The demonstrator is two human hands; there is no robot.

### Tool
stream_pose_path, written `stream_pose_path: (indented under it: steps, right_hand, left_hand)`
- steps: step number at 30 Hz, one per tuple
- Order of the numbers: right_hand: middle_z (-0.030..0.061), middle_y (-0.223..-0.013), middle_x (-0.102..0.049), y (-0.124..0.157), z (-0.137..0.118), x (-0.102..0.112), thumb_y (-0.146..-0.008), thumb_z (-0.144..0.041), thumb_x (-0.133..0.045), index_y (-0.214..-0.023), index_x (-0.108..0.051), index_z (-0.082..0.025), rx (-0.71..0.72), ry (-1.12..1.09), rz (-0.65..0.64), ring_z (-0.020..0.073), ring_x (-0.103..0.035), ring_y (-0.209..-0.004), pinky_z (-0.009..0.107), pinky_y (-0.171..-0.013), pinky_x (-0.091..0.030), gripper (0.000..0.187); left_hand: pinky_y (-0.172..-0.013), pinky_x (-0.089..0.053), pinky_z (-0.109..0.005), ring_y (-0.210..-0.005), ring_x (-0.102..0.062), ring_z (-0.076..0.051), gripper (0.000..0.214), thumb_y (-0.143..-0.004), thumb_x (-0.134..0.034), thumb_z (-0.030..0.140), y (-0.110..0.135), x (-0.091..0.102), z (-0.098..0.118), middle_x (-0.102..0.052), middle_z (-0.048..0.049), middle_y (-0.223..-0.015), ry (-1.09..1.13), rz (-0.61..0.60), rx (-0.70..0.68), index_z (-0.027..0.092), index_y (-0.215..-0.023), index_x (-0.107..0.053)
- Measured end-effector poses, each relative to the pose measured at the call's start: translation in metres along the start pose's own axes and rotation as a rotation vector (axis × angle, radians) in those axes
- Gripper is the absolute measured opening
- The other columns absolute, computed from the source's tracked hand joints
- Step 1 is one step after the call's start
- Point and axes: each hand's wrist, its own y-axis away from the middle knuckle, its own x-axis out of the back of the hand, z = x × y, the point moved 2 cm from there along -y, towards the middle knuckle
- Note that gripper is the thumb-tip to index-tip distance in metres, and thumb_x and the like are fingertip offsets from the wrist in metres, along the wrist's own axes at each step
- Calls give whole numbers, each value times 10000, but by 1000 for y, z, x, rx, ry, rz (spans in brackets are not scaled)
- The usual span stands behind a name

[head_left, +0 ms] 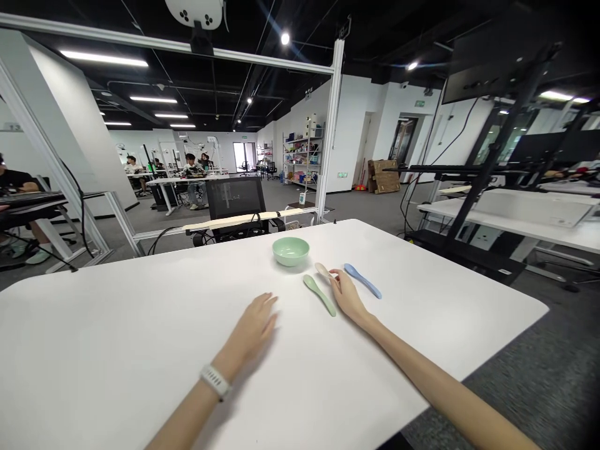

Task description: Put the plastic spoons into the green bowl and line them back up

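My right hand (347,295) is over the handle of a cream spoon (321,269), with thumb and fingers closed around it. Only that spoon's bowl end shows clearly; the hand covers most of the handle. To its left lies a light green spoon (319,295), and a blue spoon (362,280) rests on the right. Behind the spoons stands a green bowl (291,252), upright. My left hand (255,324), with a pale band on the wrist, hovers over the table left of the green spoon. Its fingers are stretched out and it holds nothing.
The white table (117,337) has rounded corners. A metal frame (328,131) rises past its far edge, with a black mesh chair (237,199) behind it. A desk (529,219) and a dark stand are at the right. Several people sit in the background.
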Motion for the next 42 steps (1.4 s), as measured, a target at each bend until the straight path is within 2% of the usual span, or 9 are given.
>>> stream_pose_path:
  steps: [3,5,9,12,17,23,28,35,42]
  right_hand:
    - [113,-956,-709,1,6,-4,-979,-395,-431,-1200,-632,-175,-41,-12,-19,304,-675,-938,460,-923,-536,371]
    - [94,-905,-699,1,9,-5,-970,-398,-438,-1189,-631,-173,-56,-21,-42,297,-678,-890,456,-905,-546,369]
    - [66,-867,-689,1,9,-4,-940,-371,-486,-1176,-632,-182,-56,-25,-53,283,-682,-853,436,-881,-556,336]
    - [45,-848,-681,6,3,-5,-928,-328,-502,-1201,-630,-184,-40,-35,-71,270,-678,-810,414,-839,-557,334]
    - [37,-862,-696,24,-21,-15,-999,-291,-465,-1320,-593,-161,-20,-16,-183,250,-683,-783,368,-790,-539,368]
    - [156,-1094,-742,33,-60,-11,-1066,-224,-496,-1451,-576,-107,3,306,-298,281,-713,-1015,351,-905,-501,409]
    - [214,-1157,-738,33,-72,0,-1082,-313,-570,-1300,-692,-70,-14,489,-314,327,-684,-1139,355,-954,-477,349]
    - [145,-1080,-693,36,-70,-3,-1086,-187,-493,-1062,-763,-126,-112,464,-362,205,-689,-849,282,-755,-440,278]
    - [91,-962,-647,35,-69,-1,-1088,-258,-529,-907,-703,-162,-94,411,-325,168,-593,-741,263,-686,-381,269]
  left_hand:
    - [-1351,-353,-512,-1623,-402,-290,643,-1091,-361,520,-53,-35,53,-482,-190,-1707,29,-70,-61,139,-1595,-478]
    - [-1368,-298,-543,-1659,-323,-314,741,-1073,-400,576,-80,-54,77,-404,-229,-1742,47,-126,-67,89,-1632,-410]
    - [-1388,-207,-556,-1676,-270,-322,774,-1065,-424,574,-104,-72,93,-362,-231,-1760,68,-211,-48,66,-1648,-379]
    - [-1384,-217,-544,-1658,-325,-316,738,-1060,-446,553,-93,-69,83,-407,-221,-1742,73,-211,-42,86,-1631,-422]
    - [-1378,-252,-545,-1637,-375,-287,706,-1062,-447,563,-39,-44,46,-439,-162,-1734,30,-172,-66,171,-1649,-427]
    - [-1392,-221,-546,-1654,-333,-267,683,-1075,-424,562,5,-20,8,-414,-109,-1750,-10,-132,42,219,-1665,-415]
    - [-1390,-218,-555,-1671,-280,-266,680,-1083,-407,548,11,-21,2,-366,-97,-1772,7,-115,81,230,-1684,-379]
    - [-1400,-170,-532,-1693,-189,-249,754,-1088,-362,534,11,-18,10,-227,-132,-1814,41,-118,111,154,-1725,-228]
    - [-1405,-151,-544,-1686,-229,-255,725,-1083,-361,506,11,-16,13,-290,-133,-1798,53,-150,148,139,-1705,-289]
